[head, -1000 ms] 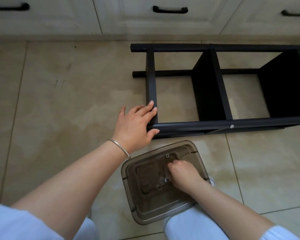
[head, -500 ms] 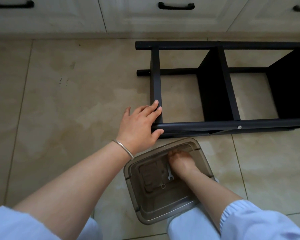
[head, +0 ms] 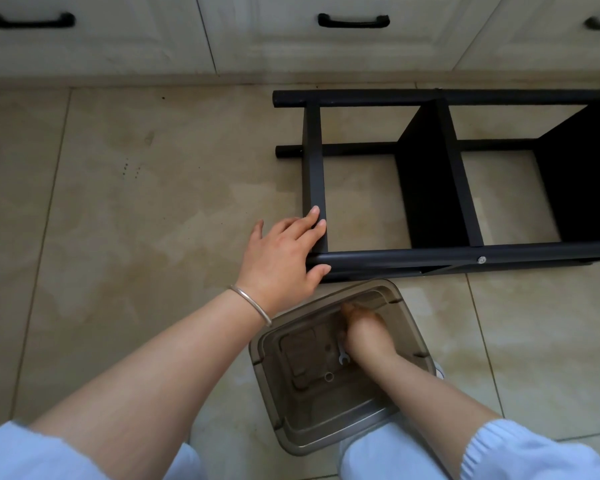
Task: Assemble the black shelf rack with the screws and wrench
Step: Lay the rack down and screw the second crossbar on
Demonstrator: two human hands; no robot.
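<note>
The tiled floor [head: 125, 209] carries all items; white cabinet fronts [head: 222, 32] with dark handles run along 12 o'clock.

Left hand [head: 281, 254]: positioned just left of frame centre, a thin metal bangle [head: 252, 304] on the wrist. The fingers lie straight and relaxed across the near left corner of the black shelf rack [head: 440, 209], fingertips on the upright end bar, thumb under the front rail. Contact is a flat press, not a curled grasp.

Black shelf rack: lying on its side on the floor from centre toward 3 o'clock, partly assembled (two solid panels stand between the long rails). One silver screw head [head: 481, 260] shows on the front rail, toward 3 o'clock.

Translucent brown plastic bin [head: 281, 403]: on the floor at 6 o'clock, just beside the rack's front rail, between the person's knees.

Right hand [head: 366, 332]: reaching down into the bin's far right corner, knuckles up, fingers curled downward. What they hold, if anything, cannot be told. A small silver wrench [head: 342, 355] lies on the bin floor touching the hand's left edge; a small ring-shaped washer [head: 329, 376] lies near it, toward 6 o'clock.
</note>
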